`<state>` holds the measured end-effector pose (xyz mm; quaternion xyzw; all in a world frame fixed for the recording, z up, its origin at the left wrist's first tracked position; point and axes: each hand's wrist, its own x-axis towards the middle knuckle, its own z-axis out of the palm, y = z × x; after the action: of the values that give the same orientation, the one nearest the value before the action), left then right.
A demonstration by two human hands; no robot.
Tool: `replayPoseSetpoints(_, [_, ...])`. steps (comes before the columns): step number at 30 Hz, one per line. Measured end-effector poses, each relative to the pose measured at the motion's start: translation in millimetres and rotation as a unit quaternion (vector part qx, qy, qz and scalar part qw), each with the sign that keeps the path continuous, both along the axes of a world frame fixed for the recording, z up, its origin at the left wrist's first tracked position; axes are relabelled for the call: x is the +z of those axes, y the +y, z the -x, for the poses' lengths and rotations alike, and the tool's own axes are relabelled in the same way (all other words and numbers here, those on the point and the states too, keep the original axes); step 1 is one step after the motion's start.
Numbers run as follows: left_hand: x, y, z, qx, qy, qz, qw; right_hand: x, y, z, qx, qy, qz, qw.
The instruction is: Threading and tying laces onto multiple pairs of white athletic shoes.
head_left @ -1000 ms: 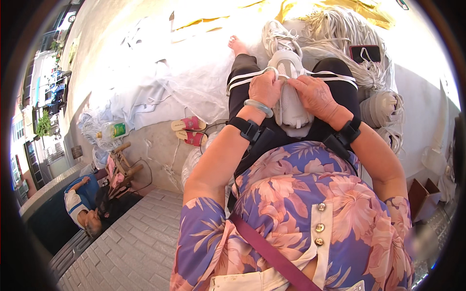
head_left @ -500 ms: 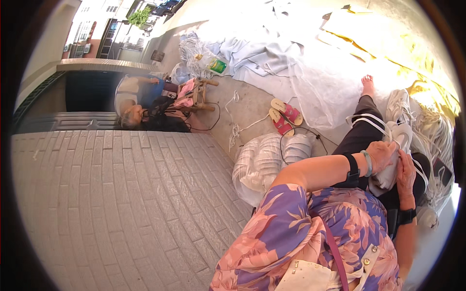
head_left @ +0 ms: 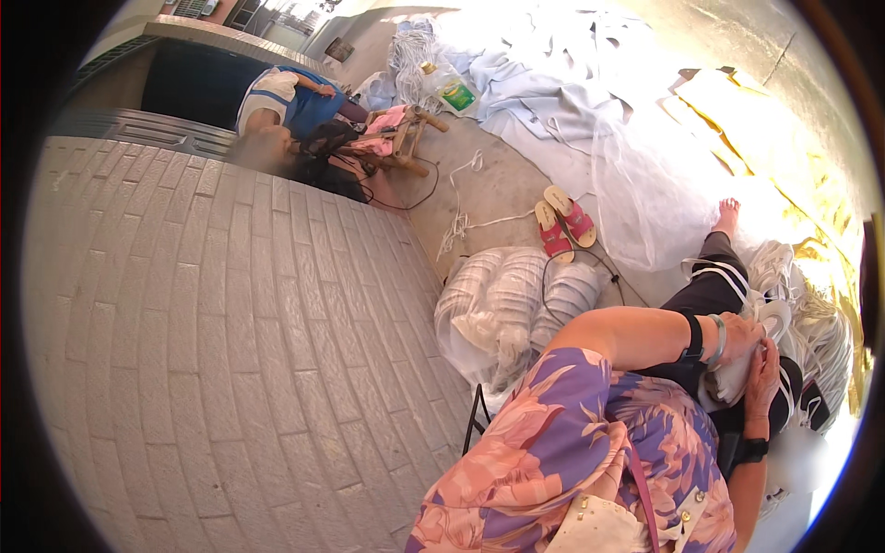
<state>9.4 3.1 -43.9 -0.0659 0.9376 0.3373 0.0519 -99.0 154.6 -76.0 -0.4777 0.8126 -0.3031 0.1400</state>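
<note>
Below and to the right of the red sandals (head_left: 579,224), a pale shoe (head_left: 728,383) is resting on the person's dark trousers (head_left: 693,299). The left hand (head_left: 737,337) and right hand (head_left: 763,378) are meeting over the shoe's upper, the left one's fingers curling inward, the right one's extending with a slight bend; I cannot tell how far either is closing or whether it is gripping anything. White lace (head_left: 719,264) is trailing across the left leg. Left of and below the sandals, plastic-wrapped white bundles (head_left: 498,297) are lying; above and left, a green-labelled bottle (head_left: 452,95) is lying and a co-worker (head_left: 272,101) is sitting.
</note>
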Motion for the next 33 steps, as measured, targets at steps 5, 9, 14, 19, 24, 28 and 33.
replayPoseSetpoints(5, [-22,21,12,0.054,0.057,0.072,0.994,-7,0,-3,0.013,0.018,0.040,0.999])
replayPoseSetpoints(9, [-10,35,25,0.028,-0.015,0.171,0.985,-11,1,-2,0.017,0.064,0.034,0.997])
replayPoseSetpoints(14, [-29,40,28,-0.015,-0.028,0.273,0.962,-2,-6,-9,0.023,0.065,0.033,0.997])
replayPoseSetpoints(19, [-31,42,36,-0.033,-0.057,0.237,0.969,-8,-2,-5,0.015,0.067,0.055,0.996])
replayPoseSetpoints(24, [-74,50,50,0.015,-0.030,0.218,0.975,-6,1,-3,0.018,0.057,0.028,0.998])
replayPoseSetpoints(28, [-86,52,50,0.021,-0.035,0.241,0.970,-5,3,-2,0.007,0.044,-0.002,0.999])
replayPoseSetpoints(33, [-47,54,34,0.029,0.020,0.220,0.975,-12,11,0,0.006,0.058,0.074,0.996])
